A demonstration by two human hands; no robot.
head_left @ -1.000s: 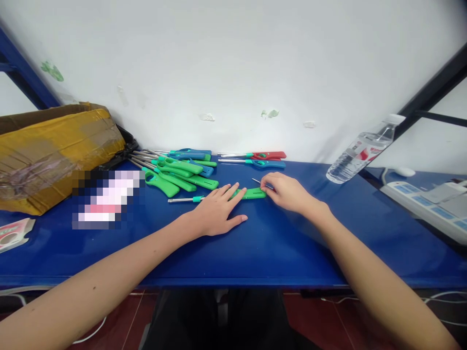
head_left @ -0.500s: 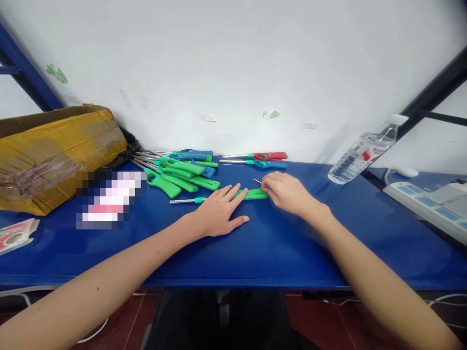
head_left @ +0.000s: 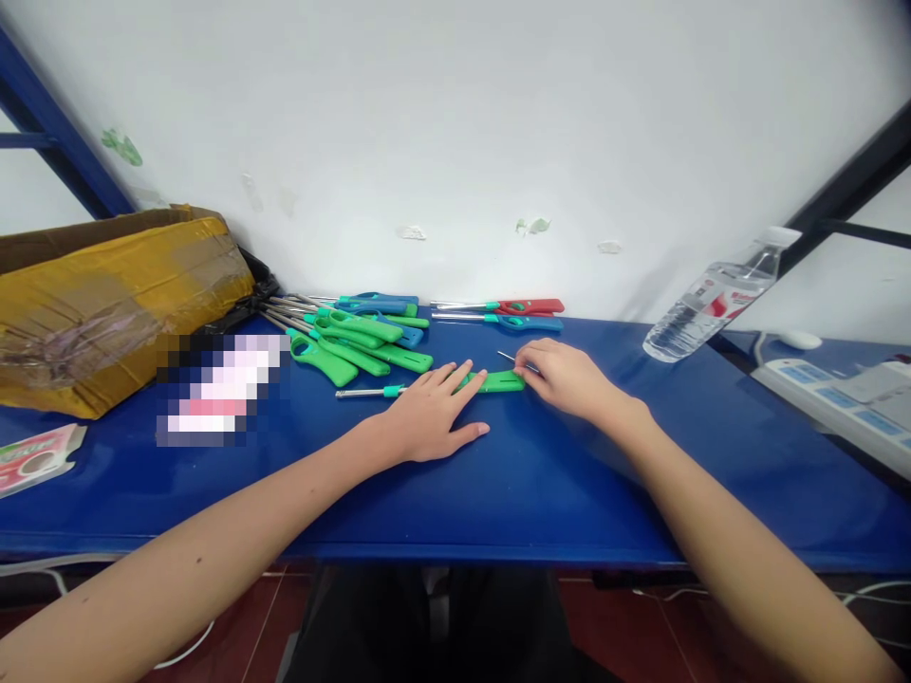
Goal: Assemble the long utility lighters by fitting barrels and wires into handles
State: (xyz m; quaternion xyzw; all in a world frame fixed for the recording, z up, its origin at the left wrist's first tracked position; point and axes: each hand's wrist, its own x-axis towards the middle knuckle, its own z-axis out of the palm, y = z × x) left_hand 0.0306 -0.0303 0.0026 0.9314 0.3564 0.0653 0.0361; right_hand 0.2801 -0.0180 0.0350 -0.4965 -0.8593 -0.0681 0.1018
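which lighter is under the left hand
The green lighter lying in front of the pile: the left hand lies spread across it and covers none of the others.

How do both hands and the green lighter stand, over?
Left hand flat across green lighter. Right hand grips metal rod at handle end. Lighter pile close, beyond left hand.

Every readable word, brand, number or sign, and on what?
Nothing legible.
Clear plastic bottle with red-and-white label: print too small.
Red-and-white flat card: print blurred.
Pink-and-white patch: pixelated out.
White plastic strip, blue panels: unreadable.
Green plastic lighter under left hand: none legible.
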